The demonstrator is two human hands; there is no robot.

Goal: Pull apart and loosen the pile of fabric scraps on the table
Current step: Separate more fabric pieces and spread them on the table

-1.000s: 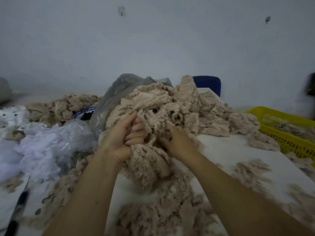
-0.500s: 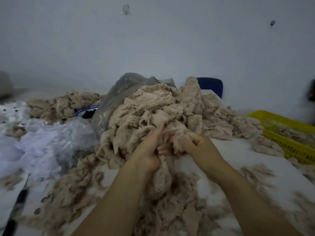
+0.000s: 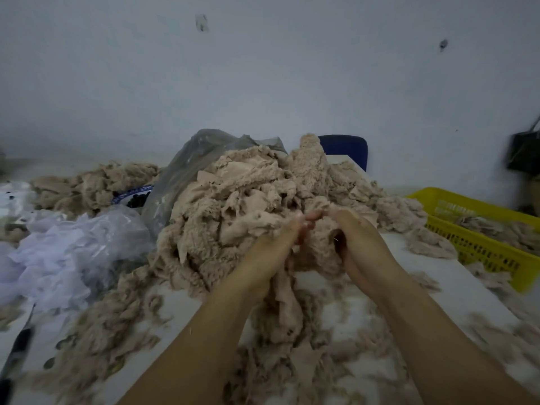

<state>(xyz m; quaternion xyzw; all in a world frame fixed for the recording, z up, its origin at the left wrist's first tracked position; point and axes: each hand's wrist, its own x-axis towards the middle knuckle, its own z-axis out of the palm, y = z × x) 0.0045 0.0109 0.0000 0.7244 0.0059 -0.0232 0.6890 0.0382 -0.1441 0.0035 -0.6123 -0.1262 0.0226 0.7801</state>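
Centre of table (image 3: 438,276): pile of fabric scraps (image 3: 248,200).
Against the pile's near right side: left hand (image 3: 271,252) and right hand (image 3: 359,241), side by side, fingertips close together, clump of scraps (image 3: 318,249) gripped between them.
Directly behind the pile, leaning on it: plastic bag (image 3: 193,159).
Behind the pile's right end: chair back (image 3: 347,147).
Left of the pile: crumpled plastic sheet (image 3: 73,252); behind that, second heap of scraps (image 3: 93,185).
Right, at table edge: basket (image 3: 482,255), scraps inside.
Before the pile, spread over the table: loose scraps (image 3: 292,346).
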